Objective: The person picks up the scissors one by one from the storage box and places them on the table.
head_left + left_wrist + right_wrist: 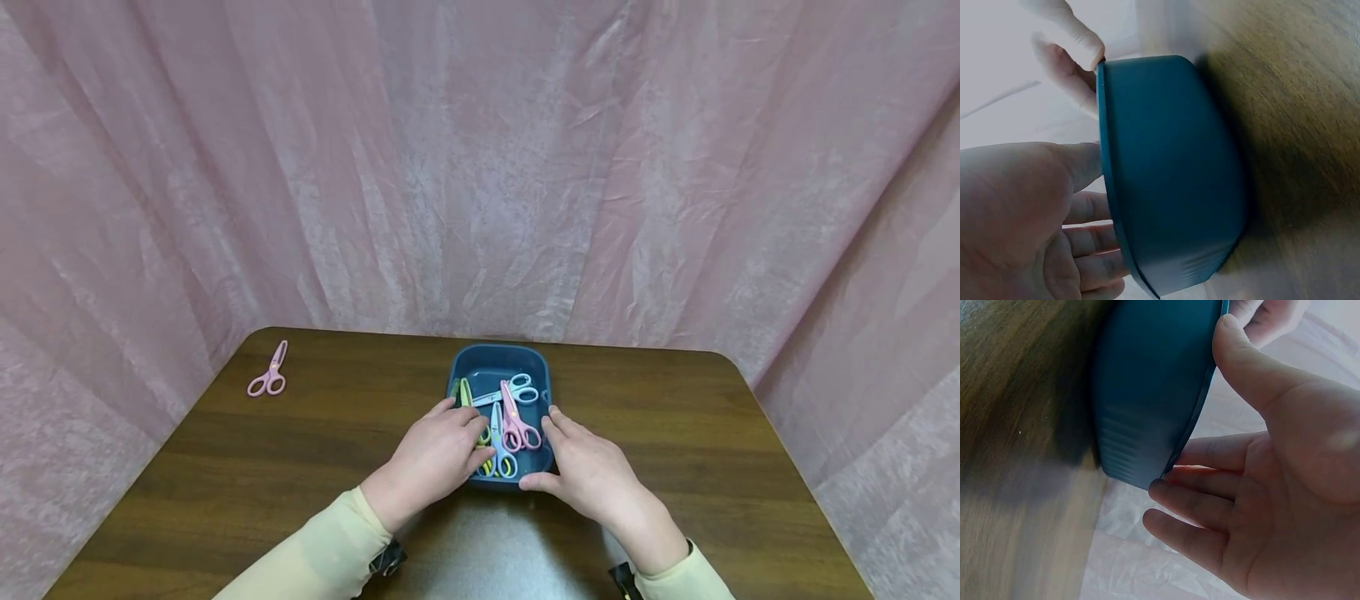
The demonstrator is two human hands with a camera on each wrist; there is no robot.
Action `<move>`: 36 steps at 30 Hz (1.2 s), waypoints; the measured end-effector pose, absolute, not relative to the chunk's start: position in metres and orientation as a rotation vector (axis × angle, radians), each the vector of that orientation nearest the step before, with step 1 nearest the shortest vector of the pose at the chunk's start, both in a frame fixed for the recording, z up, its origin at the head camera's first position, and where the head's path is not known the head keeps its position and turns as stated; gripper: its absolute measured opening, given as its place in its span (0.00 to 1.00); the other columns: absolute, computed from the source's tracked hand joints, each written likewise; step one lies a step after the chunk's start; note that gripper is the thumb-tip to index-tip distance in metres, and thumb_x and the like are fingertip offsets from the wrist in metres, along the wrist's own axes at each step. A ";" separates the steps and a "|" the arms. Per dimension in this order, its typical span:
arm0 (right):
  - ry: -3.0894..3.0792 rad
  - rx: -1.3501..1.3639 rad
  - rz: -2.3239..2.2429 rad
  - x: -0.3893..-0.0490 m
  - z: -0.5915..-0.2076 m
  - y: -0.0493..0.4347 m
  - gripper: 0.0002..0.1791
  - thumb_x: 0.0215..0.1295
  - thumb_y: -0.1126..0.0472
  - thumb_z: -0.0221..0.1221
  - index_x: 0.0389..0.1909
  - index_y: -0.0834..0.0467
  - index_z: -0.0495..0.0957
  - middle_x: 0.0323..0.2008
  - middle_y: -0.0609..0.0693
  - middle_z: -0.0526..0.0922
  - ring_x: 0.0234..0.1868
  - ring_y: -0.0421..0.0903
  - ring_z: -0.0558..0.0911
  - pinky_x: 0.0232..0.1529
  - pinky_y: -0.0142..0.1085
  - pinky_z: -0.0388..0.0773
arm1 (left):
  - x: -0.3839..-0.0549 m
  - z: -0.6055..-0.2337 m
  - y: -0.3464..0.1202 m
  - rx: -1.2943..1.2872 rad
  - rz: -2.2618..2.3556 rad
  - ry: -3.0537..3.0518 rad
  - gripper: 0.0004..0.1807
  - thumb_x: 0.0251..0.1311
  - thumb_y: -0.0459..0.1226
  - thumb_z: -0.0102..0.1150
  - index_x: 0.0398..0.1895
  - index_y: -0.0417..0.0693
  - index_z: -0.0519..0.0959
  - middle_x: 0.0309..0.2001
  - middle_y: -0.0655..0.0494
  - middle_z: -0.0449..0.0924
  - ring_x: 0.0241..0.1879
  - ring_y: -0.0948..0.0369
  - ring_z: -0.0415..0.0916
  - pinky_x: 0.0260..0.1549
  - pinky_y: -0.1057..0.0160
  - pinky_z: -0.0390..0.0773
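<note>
A dark blue plastic bin (498, 352) holds several pairs of scissors. Pink scissors (513, 421) lie on top of light blue scissors (497, 433), and other light blue scissors (525, 392) lie crosswise behind. Green scissors (466, 392) lean by the left wall, partly covered by my left hand (442, 446). That hand reaches over the left rim, its fingers extended above the scissors; its fingertips are inside the bin in the left wrist view. My right hand (592, 471) touches the bin's near right corner, thumb on the front rim, fairly straight fingers along the right side.
Another pair of pink scissors (270, 371) lies at the table's far left. The brown wooden table (660, 417) has rounded back corners. Behind and beside it hangs a pink velvety curtain (495, 167).
</note>
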State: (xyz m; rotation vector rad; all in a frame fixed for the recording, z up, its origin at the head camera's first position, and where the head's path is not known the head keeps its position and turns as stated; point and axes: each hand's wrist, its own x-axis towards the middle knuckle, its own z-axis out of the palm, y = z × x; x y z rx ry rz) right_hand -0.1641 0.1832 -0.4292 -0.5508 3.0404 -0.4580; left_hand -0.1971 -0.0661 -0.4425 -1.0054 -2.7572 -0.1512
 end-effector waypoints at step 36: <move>3.045 -0.554 -0.457 -0.163 -0.430 0.183 0.55 0.60 0.33 0.78 0.76 0.68 0.75 0.78 0.66 0.73 0.74 0.62 0.78 0.66 0.58 0.81 | -0.213 -0.445 -0.050 -0.972 0.221 -2.941 0.24 0.78 0.57 0.63 0.52 0.47 0.92 0.55 0.47 0.90 0.62 0.51 0.84 0.76 0.44 0.68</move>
